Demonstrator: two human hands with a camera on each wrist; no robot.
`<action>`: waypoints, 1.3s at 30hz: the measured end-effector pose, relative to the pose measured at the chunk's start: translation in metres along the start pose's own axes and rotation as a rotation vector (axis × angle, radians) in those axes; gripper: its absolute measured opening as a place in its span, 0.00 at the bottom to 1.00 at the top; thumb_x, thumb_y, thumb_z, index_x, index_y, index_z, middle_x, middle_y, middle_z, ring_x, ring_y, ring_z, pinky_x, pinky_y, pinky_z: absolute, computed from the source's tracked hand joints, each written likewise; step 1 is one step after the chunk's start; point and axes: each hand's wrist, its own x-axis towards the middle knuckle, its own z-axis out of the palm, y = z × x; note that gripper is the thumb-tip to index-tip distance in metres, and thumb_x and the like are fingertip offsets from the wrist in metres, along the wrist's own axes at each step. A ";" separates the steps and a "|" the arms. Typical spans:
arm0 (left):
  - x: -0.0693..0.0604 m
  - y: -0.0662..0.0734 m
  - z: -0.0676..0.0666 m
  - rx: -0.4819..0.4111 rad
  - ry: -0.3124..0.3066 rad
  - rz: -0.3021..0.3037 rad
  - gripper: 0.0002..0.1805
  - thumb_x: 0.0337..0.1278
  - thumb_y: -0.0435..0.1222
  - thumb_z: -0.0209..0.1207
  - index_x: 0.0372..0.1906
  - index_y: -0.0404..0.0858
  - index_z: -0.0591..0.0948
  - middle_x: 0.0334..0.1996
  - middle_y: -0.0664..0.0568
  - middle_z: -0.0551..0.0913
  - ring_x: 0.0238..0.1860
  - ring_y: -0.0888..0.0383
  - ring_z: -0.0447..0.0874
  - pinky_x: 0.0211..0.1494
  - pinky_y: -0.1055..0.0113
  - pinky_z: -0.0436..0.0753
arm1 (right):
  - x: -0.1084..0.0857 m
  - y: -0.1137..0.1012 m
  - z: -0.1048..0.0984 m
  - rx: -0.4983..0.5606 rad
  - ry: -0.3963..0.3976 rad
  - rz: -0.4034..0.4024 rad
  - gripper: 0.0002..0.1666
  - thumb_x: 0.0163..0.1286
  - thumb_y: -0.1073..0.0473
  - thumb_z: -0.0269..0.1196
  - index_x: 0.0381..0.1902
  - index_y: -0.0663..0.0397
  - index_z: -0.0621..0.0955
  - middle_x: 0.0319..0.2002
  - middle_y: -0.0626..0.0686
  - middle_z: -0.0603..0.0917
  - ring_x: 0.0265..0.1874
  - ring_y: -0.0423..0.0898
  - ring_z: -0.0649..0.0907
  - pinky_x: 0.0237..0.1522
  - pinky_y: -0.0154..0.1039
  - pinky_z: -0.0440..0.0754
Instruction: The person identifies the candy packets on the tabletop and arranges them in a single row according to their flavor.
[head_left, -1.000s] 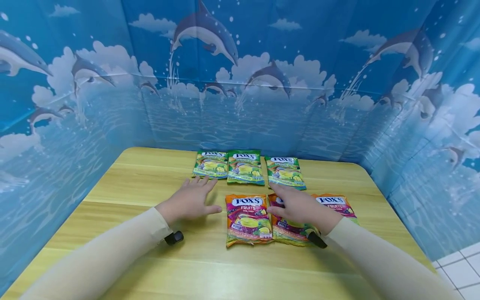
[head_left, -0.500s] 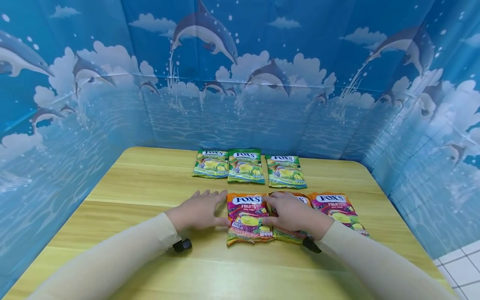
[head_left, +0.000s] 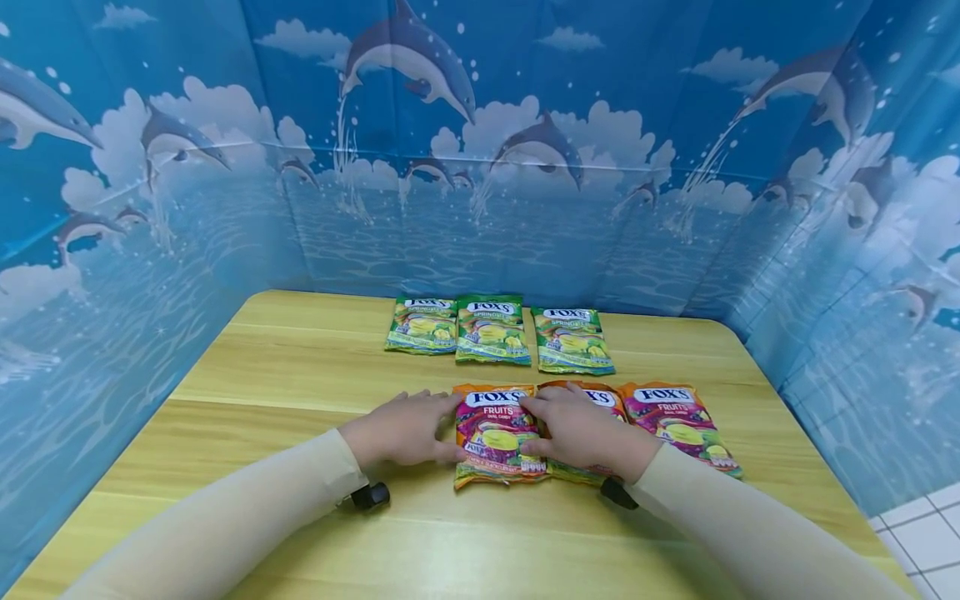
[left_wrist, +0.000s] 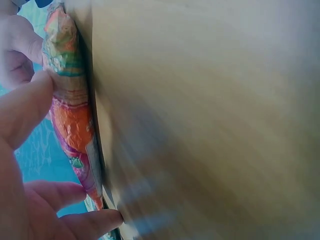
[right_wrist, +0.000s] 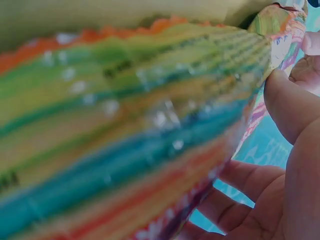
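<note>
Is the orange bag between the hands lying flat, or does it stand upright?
Lying flat: the bag rests on the table with its printed front facing up.

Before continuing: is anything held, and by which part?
Leftmost orange bag, bracketed at its side edges by left hand and right hand; whether gripped cannot be told.

From my head the light looks bright and even, laying a pale glare on the tabletop point(head_left: 450, 533) before me and soft shadows beneath my sleeves point(head_left: 232, 525), which look stretched towards the lower corners. At my left wrist the wood is hazy, smeared with a blurred dark shadow; at my right, the near candy packet point(right_wrist: 115, 115) is out of focus, specked with white glints.
</note>
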 end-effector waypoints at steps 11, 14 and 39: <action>0.002 0.005 0.001 -0.040 -0.002 0.032 0.54 0.62 0.70 0.61 0.83 0.44 0.63 0.80 0.50 0.68 0.81 0.34 0.60 0.83 0.37 0.58 | -0.001 -0.002 0.001 -0.022 -0.009 -0.012 0.48 0.73 0.30 0.62 0.81 0.48 0.68 0.73 0.61 0.75 0.77 0.62 0.69 0.81 0.69 0.52; 0.002 0.006 0.002 -0.038 -0.003 0.032 0.54 0.62 0.70 0.61 0.83 0.44 0.62 0.80 0.50 0.68 0.81 0.34 0.60 0.83 0.37 0.58 | -0.002 -0.003 0.000 -0.020 -0.012 -0.019 0.49 0.73 0.29 0.62 0.82 0.48 0.67 0.73 0.61 0.75 0.77 0.62 0.68 0.81 0.70 0.51; 0.003 0.013 0.005 -0.097 -0.008 0.022 0.52 0.63 0.63 0.66 0.83 0.42 0.62 0.81 0.44 0.66 0.82 0.43 0.61 0.83 0.48 0.63 | -0.001 -0.009 0.002 0.029 -0.011 0.024 0.51 0.70 0.31 0.67 0.81 0.50 0.68 0.75 0.60 0.74 0.77 0.62 0.67 0.83 0.65 0.52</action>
